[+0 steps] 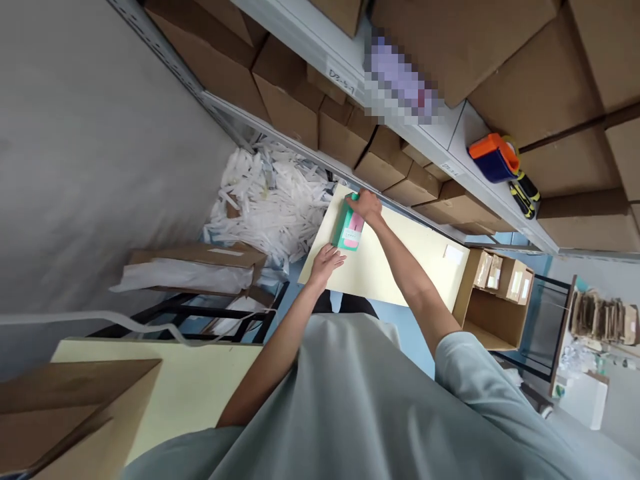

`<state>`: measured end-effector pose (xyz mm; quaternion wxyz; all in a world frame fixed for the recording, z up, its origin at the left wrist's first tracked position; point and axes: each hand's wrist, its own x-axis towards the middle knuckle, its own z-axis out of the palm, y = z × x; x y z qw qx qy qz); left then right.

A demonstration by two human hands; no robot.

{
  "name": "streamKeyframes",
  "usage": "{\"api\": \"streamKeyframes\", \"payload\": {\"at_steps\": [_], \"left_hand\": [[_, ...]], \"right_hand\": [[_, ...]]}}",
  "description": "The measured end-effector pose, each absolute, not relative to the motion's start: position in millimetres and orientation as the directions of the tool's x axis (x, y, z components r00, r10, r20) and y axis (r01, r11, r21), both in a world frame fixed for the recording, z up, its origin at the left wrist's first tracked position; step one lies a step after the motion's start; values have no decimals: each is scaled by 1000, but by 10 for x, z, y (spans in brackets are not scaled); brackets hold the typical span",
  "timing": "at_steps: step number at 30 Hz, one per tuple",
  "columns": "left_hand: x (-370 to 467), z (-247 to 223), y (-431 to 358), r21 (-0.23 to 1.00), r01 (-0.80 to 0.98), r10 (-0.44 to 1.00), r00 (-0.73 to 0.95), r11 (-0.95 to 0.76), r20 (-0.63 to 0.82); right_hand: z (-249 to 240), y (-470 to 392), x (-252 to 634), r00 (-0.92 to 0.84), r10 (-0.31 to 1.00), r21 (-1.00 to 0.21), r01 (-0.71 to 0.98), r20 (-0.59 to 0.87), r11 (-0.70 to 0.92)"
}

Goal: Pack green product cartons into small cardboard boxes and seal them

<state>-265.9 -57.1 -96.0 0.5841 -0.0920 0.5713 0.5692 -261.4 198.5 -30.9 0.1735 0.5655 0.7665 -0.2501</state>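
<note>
A small green and pink box (341, 230) with a white label on its side stands on the pale yellow tabletop (400, 257). My right hand (367, 204) is closed over the far end of this box, thumb on the green edge. At the near end is my left hand (326, 264), its fingers stretched out and apart, close against the box's lower corner. Whether the left fingers press on the box I cannot tell.
Shelves of brown cartons (395, 157) run along the far side. An orange and blue tape dispenser (494, 158) and yellow-black cutters (524, 195) lie on the upper shelf. White paper scraps (280, 200) heap at left. An open carton (495, 317) stands at the table's right end.
</note>
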Motion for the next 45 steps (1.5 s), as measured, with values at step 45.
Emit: {"api": "streamKeyframes", "payload": {"at_steps": [45], "left_hand": [[-357, 799, -5856, 816, 25, -566, -733, -577, -377]], "right_hand": [[998, -3821, -1089, -761, -565, -913, 84, -318, 400]]}}
